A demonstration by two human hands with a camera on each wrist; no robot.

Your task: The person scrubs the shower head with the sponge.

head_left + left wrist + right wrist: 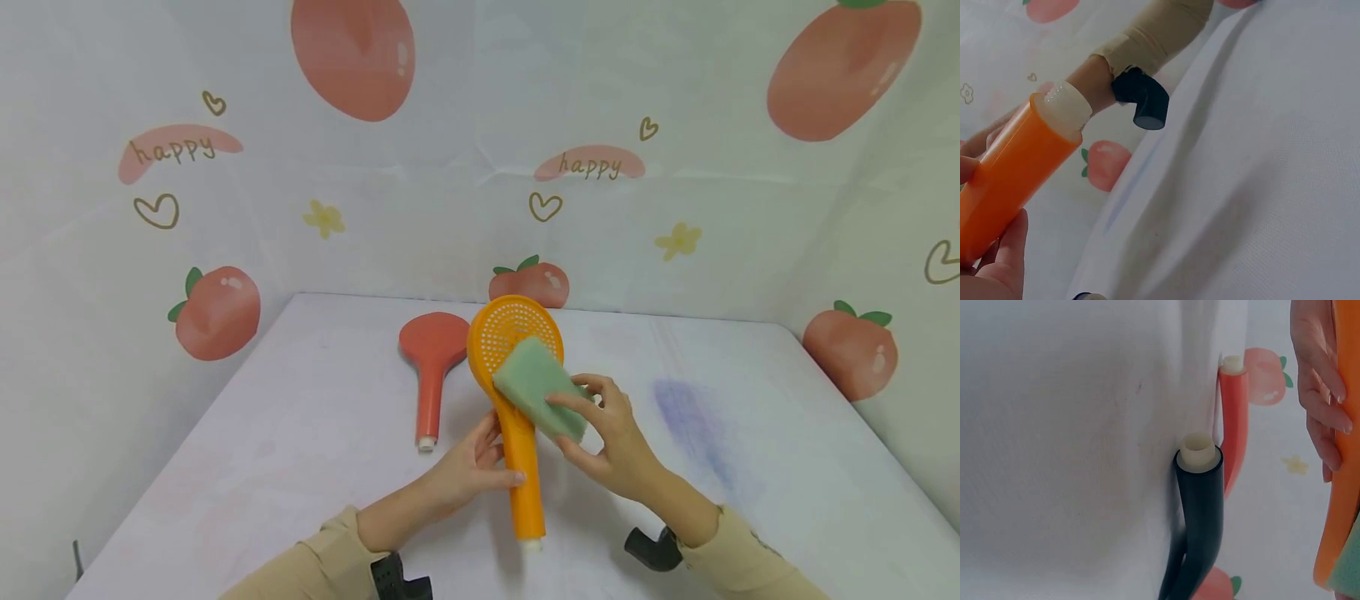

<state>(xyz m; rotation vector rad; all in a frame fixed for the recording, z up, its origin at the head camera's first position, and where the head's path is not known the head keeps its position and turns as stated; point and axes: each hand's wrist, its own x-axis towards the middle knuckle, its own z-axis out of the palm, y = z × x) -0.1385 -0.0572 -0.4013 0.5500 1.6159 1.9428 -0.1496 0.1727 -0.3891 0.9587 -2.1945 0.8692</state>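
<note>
An orange shower head is held upright above the table, its perforated face toward the head camera. My left hand grips its handle; the left wrist view shows the handle's pale threaded end. In my right hand is a pale green sponge, pinched between fingers and thumb. It lies against the lower part of the shower head's face and covers some of the holes. A red shower head lies to the left on the table.
A dark handle with a pale end lies near the red one in the right wrist view; the head view does not show it. The white table has a purple smudge on the right. Behind hangs a fruit-patterned backdrop.
</note>
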